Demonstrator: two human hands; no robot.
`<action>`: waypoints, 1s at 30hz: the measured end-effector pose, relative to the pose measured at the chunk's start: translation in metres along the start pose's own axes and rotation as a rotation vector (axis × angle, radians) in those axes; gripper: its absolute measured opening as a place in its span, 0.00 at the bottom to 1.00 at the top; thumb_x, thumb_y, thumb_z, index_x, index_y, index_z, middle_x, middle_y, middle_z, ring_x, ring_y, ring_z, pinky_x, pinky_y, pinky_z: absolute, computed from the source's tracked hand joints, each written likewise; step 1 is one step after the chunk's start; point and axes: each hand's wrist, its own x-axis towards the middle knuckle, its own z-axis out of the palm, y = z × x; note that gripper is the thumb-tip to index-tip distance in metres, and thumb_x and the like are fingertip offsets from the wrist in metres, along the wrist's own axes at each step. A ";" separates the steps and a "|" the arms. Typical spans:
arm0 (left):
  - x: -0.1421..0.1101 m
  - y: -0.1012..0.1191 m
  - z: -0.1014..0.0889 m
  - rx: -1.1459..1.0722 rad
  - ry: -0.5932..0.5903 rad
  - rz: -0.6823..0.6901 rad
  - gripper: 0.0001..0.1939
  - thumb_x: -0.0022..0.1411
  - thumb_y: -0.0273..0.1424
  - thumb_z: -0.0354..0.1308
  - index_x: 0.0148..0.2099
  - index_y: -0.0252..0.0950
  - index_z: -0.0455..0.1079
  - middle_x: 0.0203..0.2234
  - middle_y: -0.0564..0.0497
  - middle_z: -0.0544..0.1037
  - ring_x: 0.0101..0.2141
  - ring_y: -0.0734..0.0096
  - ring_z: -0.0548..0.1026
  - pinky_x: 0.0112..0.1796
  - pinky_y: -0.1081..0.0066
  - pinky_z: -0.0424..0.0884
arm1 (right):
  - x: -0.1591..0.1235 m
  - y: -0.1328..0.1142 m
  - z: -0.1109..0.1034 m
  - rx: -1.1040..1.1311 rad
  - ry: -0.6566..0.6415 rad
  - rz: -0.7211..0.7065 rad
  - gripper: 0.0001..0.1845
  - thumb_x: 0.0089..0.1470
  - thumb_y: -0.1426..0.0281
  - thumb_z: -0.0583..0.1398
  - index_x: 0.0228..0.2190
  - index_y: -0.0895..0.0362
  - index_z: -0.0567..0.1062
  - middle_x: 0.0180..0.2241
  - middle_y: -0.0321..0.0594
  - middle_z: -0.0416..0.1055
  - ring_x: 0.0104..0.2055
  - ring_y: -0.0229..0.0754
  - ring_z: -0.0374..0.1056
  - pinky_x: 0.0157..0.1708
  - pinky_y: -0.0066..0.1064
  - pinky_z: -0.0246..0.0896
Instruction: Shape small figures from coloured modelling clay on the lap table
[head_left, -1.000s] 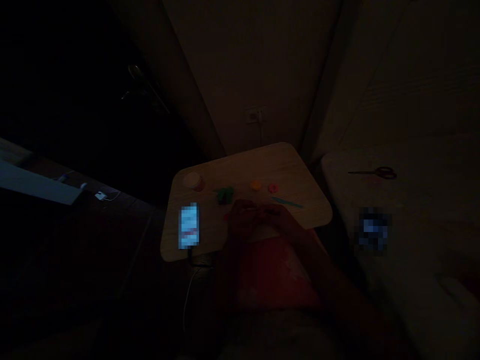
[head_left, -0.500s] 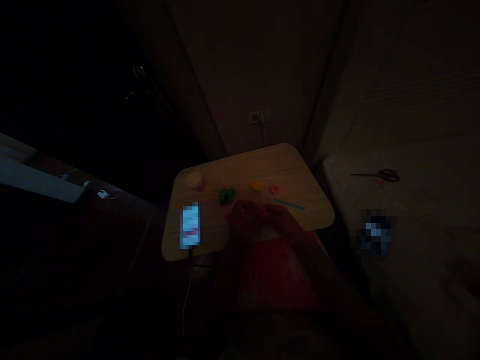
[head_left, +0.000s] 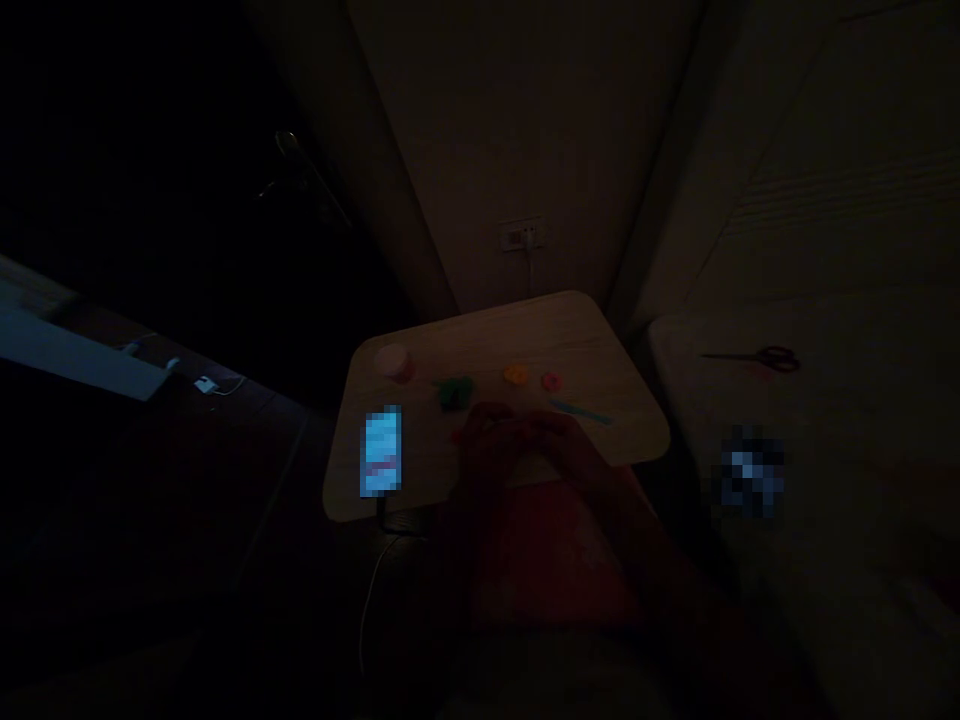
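In the dim light my left hand (head_left: 489, 442) and my right hand (head_left: 561, 440) meet over the near edge of a small wooden-topped table (head_left: 405, 470). The fingers of both are bent and pressed together around something small that I cannot make out. A dark green lump (head_left: 454, 392) lies just beyond my left hand. Past my right hand are a yellow flower-like piece (head_left: 516, 374), a pink ring-like piece (head_left: 552, 382) and a flat blue-green stick (head_left: 582, 411). A bit of red (head_left: 457, 437) shows beside my left hand.
A lit, blurred-out phone (head_left: 381, 452) with a cable lies at the table's left. Behind it stands a tub with a pale lid (head_left: 393, 362). Scissors (head_left: 757, 358) rest on a pale surface to the right. A wall socket (head_left: 523, 234) holds a plug.
The view has shifted slightly, so the table sits a little further right and lower. My hands stay together with small finger movements; a reddish bit showed between them half a second ago.
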 end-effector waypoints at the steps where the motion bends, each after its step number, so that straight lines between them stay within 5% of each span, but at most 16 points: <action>1: 0.000 -0.001 0.000 0.002 0.005 -0.004 0.08 0.69 0.36 0.64 0.44 0.39 0.82 0.40 0.47 0.75 0.41 0.68 0.77 0.42 0.67 0.79 | 0.000 -0.001 0.001 -0.007 0.007 0.004 0.15 0.45 0.58 0.75 0.31 0.54 0.85 0.31 0.38 0.81 0.34 0.42 0.73 0.40 0.33 0.66; 14: 0.001 0.001 0.000 0.007 0.004 0.006 0.08 0.69 0.37 0.64 0.41 0.39 0.82 0.39 0.47 0.75 0.39 0.69 0.77 0.41 0.68 0.78 | 0.000 0.000 0.001 0.068 0.026 0.044 0.16 0.42 0.59 0.77 0.30 0.55 0.85 0.30 0.37 0.81 0.32 0.40 0.72 0.39 0.33 0.66; 20: 0.004 -0.004 0.000 -0.106 0.085 -0.071 0.09 0.66 0.39 0.67 0.40 0.39 0.82 0.39 0.48 0.77 0.39 0.68 0.77 0.40 0.67 0.77 | -0.001 0.005 0.001 0.165 -0.066 0.017 0.19 0.47 0.53 0.75 0.35 0.53 0.85 0.36 0.42 0.82 0.40 0.47 0.76 0.48 0.41 0.68; 30: 0.006 -0.004 -0.001 -0.153 -0.056 -0.093 0.10 0.67 0.40 0.66 0.42 0.39 0.82 0.40 0.46 0.77 0.41 0.65 0.78 0.43 0.64 0.77 | -0.001 0.002 -0.002 0.101 -0.040 0.034 0.17 0.47 0.57 0.75 0.34 0.54 0.84 0.35 0.39 0.80 0.39 0.43 0.72 0.44 0.35 0.66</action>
